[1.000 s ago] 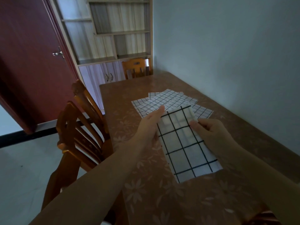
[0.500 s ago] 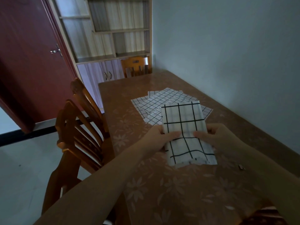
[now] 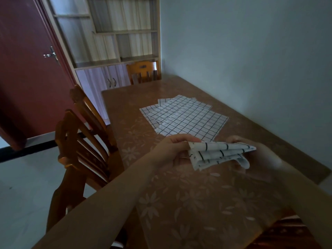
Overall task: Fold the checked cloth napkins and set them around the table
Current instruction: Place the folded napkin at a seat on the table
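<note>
While no folded napkin yet sits at any place in view, judged barely begun. At far left, two brown wooden slat-backed chairs (image 3: 86, 141) tucked against the long edge of the brown floral-patterned table (image 3: 188, 203). Next, left hand (image 3: 172, 153), fingers curled, thumb on top, pinching the left end of a white black-checked cloth napkin (image 3: 219, 155). Napkin itself held just above the tabletop, near the front of the table, doubled over into several loose layers, edges not squared; fold apparently mid-way, not finished. Beyond it, toward the middle of the table, a fanned pile of white black-checked cloth napkins (image 3: 183, 117) lying flat and overlapping, all unfolded as far as can be told; exact count unclear. Further right, right hand (image 3: 258, 157), mostly behind and under the held cloth, supporting its right end with curled fingers, grip partly hidden. Remaining, by this reading: finishing this fold, folding every piece in the pile, then setting them around the table.
</note>
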`<state>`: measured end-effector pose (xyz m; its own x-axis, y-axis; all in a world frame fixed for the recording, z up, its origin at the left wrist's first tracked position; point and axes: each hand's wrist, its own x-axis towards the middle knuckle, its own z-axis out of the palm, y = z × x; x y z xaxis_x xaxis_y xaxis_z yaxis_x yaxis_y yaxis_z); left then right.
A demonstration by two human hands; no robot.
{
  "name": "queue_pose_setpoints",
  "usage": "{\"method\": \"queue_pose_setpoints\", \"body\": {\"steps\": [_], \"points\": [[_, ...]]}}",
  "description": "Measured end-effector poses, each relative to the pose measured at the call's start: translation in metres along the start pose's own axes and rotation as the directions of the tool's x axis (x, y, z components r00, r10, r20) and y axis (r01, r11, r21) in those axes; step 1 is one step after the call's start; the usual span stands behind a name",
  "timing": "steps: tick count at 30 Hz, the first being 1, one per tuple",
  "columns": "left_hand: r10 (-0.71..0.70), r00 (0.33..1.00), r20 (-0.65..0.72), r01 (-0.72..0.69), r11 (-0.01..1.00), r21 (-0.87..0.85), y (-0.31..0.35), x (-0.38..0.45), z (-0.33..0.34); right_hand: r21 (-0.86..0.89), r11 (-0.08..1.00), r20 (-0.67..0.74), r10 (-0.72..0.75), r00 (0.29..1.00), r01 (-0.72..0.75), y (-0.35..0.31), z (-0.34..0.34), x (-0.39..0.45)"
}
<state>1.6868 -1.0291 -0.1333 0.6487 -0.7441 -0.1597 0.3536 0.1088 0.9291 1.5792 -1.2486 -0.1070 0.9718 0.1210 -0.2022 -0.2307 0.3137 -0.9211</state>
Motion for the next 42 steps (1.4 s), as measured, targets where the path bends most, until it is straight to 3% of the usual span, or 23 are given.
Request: {"method": "queue_pose_setpoints", "body": {"steps": [2, 4, 7, 10, 12, 15, 18, 20, 24, 28, 31, 33, 38, 39, 42], "points": [[-0.003, 1.0, 0.011, 0.003, 0.999, 0.032, 0.001, -0.002, 0.003, -0.018, 1.0, -0.045, 0.008, 0.999, -0.009, 0.003, -0.004, 0.0], [-0.023, 0.998, -0.063, 0.024, 0.999, 0.025, 0.001, -0.003, 0.008, -0.066, 0.998, -0.086, 0.004, 0.996, -0.01, 0.005, -0.004, -0.001], [-0.058, 0.978, -0.199, 0.063, 0.998, 0.02, -0.004, -0.004, 0.023, -0.27, 0.963, -0.156, -0.067, 0.985, 0.022, 0.003, 0.0, -0.008], [-0.144, 0.964, -0.225, 0.162, 0.985, 0.06, -0.012, -0.003, 0.035, -0.628, 0.778, -0.212, -0.215, 0.953, 0.036, -0.001, 0.005, -0.016], [-0.134, 0.962, -0.238, 0.178, 0.968, 0.176, -0.022, 0.003, 0.041, -0.715, 0.699, -0.246, -0.262, 0.933, 0.008, 0.003, 0.0, -0.019], [0.01, 0.963, -0.268, 0.077, 0.946, 0.313, -0.037, 0.015, 0.05, -0.581, 0.814, -0.4, -0.261, 0.879, -0.023, 0.02, -0.013, -0.016], [0.147, 0.956, -0.255, -0.035, 0.917, 0.397, -0.049, 0.025, 0.064, -0.217, 0.971, -0.546, -0.037, 0.837, -0.099, 0.038, -0.022, -0.015], [0.235, 0.933, -0.272, -0.078, 0.871, 0.485, -0.06, 0.034, 0.072, -0.215, 0.965, -0.546, 0.006, 0.838, -0.147, 0.055, -0.034, -0.015], [0.392, 0.862, -0.322, -0.073, 0.725, 0.685, -0.09, 0.058, 0.08, -0.331, 0.941, -0.568, -0.14, 0.811, -0.069, 0.087, -0.052, -0.015], [0.342, 0.858, -0.383, 0.01, 0.735, 0.678, -0.123, 0.079, 0.082, -0.411, 0.912, -0.526, -0.227, 0.82, -0.011, 0.096, -0.075, -0.019], [0.203, 0.891, -0.405, 0.115, 0.764, 0.635, -0.141, 0.102, 0.089, -0.498, 0.867, -0.441, -0.229, 0.868, -0.025, 0.094, -0.109, -0.026], [0.126, 0.88, -0.458, 0.183, 0.8, 0.572, -0.149, 0.115, 0.101, -0.548, 0.834, -0.371, -0.181, 0.911, -0.058, 0.091, -0.133, -0.029], [0.228, 0.799, -0.557, 0.182, 0.79, 0.585, -0.184, 0.14, 0.136, -0.587, 0.793, -0.294, -0.022, 0.956, -0.162, 0.084, -0.197, -0.03], [0.21, 0.802, -0.559, 0.195, 0.793, 0.578, -0.192, 0.144, 0.141, -0.574, 0.796, -0.29, 0.018, 0.957, -0.19, 0.083, -0.211, -0.031], [0.057, 0.899, -0.434, 0.188, 0.846, 0.5, -0.209, 0.156, 0.153, -0.547, 0.789, -0.321, 0.111, 0.94, -0.28, 0.083, -0.251, -0.036]]}}
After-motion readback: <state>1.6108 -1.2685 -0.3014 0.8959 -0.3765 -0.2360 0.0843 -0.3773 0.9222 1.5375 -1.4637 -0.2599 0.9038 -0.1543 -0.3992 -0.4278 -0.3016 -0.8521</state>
